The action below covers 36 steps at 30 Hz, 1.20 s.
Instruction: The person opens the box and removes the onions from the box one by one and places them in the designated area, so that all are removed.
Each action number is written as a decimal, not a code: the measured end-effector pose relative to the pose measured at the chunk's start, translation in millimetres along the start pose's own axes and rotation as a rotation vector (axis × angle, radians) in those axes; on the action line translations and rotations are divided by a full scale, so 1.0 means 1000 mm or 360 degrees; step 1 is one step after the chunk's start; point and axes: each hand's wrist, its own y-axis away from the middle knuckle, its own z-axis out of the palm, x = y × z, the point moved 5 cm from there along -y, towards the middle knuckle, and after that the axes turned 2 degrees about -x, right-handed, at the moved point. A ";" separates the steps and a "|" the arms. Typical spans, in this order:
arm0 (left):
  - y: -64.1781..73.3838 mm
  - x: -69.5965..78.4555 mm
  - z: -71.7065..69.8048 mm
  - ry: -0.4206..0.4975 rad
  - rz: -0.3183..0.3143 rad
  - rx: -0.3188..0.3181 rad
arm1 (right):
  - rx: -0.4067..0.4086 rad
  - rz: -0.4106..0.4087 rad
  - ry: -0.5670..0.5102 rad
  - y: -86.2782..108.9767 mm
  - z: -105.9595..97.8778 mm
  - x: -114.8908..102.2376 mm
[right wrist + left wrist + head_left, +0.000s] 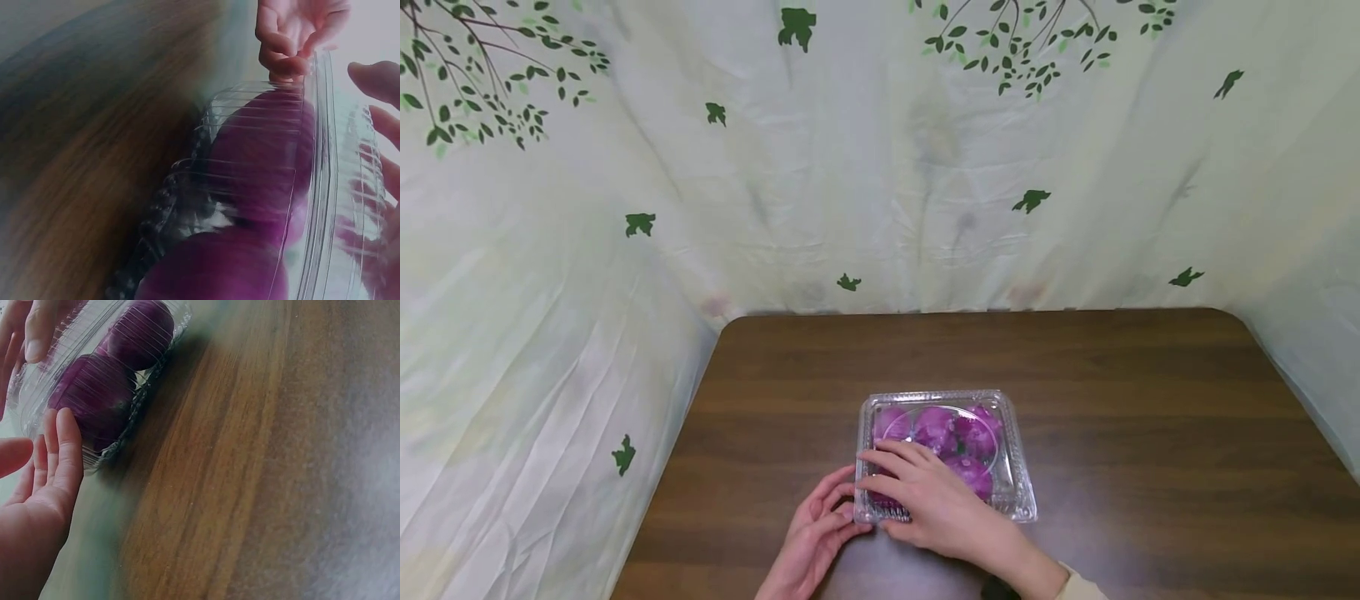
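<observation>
A clear plastic clamshell box [1021, 492] with its lid down sits near the front of the table. Inside are several purple round vegetables that look like red onions [94, 394]. My left hand [820, 533] is at the box's front left corner, fingers fairly straight and fingertips against its side. In the left wrist view its thumb [14, 455] stands apart from the fingers. Palm down, my right hand [936, 504] lies over the lid, its fingers spread toward the left rim and its thumb by the front edge. The ribbed side wall [250, 125] shows close up in the right wrist view.
The brown wooden table [1150, 417] extends behind the box and to both sides. A pale cloth curtain [880, 167] printed with green leaves and branches encloses the back and sides. A dark band [998, 588] is on my right wrist, by a cream sleeve [1078, 587].
</observation>
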 end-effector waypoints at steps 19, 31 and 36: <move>0.001 -0.003 0.003 0.0269 0.0204 -0.0520 | -0.0114 -0.0089 0.0056 -0.019 0.014 -0.006; -0.002 -0.003 0.003 0.0269 0.0186 -0.0537 | -0.0146 -0.0107 0.0177 -0.024 0.020 -0.006; -0.003 -0.003 0.004 0.0287 0.0182 -0.0515 | -0.0137 -0.0119 0.0187 -0.026 0.021 -0.007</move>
